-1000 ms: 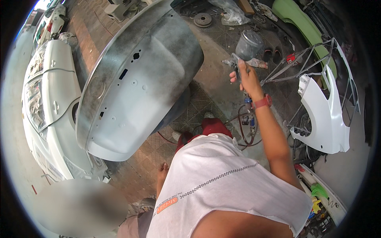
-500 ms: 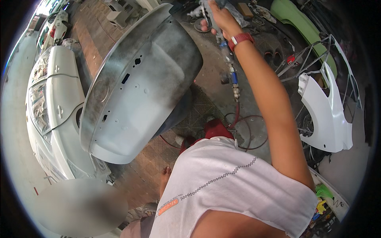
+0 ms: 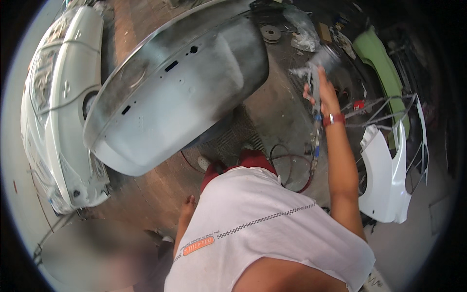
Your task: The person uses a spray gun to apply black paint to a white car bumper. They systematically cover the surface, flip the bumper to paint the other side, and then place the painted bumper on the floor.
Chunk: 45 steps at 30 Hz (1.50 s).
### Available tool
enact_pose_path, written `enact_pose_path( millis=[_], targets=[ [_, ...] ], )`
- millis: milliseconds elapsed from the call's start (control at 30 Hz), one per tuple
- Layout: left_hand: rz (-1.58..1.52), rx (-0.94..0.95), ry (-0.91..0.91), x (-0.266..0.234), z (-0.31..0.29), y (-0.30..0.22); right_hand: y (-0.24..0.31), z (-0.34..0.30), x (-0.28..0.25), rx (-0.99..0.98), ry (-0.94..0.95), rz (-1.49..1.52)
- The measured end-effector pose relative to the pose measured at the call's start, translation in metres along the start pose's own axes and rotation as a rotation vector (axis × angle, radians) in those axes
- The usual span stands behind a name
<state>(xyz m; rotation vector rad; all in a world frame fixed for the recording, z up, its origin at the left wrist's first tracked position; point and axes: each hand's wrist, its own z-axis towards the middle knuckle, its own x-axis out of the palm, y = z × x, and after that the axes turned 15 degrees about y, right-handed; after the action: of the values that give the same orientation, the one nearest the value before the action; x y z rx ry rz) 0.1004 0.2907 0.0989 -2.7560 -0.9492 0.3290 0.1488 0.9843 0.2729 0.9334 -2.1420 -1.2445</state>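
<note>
My right hand [image 3: 322,93] is raised to the right of a large grey car panel [image 3: 180,92] and grips a spray gun [image 3: 318,62] with a metal cup on top; the gun is blurred. An air hose [image 3: 315,146] hangs down from the gun's handle. A red band sits on my right wrist. My left hand [image 3: 188,205] hangs low beside my white shirt, below the panel's lower edge, and I see nothing in it. The panel is tilted, dark grey at its upper right and paler toward its lower left.
A white car body [image 3: 53,112] stands at the left. A white fender [image 3: 389,170] leans on a metal stand at the right, with a green fender [image 3: 382,61] behind it. Hose loops [image 3: 292,170] and small parts lie on the dirty floor.
My right hand swung up high with the spray gun half a second ago and has come back down to the panel's right side. The view has shifted slightly.
</note>
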Motion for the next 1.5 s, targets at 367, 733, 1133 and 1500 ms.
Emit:
enact_pose_path(
  millis=[367, 733, 1133, 1500],
  targets=[
    [0.096, -0.01, -0.06, -0.005, 0.002, -0.04, -0.093, -0.112, 0.087, -0.06, 0.185, -0.277],
    [0.011, 0.041, -0.1, -0.007, -0.002, -0.034, -0.088, -0.144, 0.186, -0.139, 0.774, -0.369],
    [-0.119, 0.046, -0.061, 0.013, 0.017, 0.063, -0.072, -0.099, 0.097, -0.056, 0.027, -0.497],
    [-0.117, 0.157, -0.101, -0.069, 0.029, 0.068, -0.106, -0.16, 0.195, -0.079, 0.124, -0.472]
  ],
)
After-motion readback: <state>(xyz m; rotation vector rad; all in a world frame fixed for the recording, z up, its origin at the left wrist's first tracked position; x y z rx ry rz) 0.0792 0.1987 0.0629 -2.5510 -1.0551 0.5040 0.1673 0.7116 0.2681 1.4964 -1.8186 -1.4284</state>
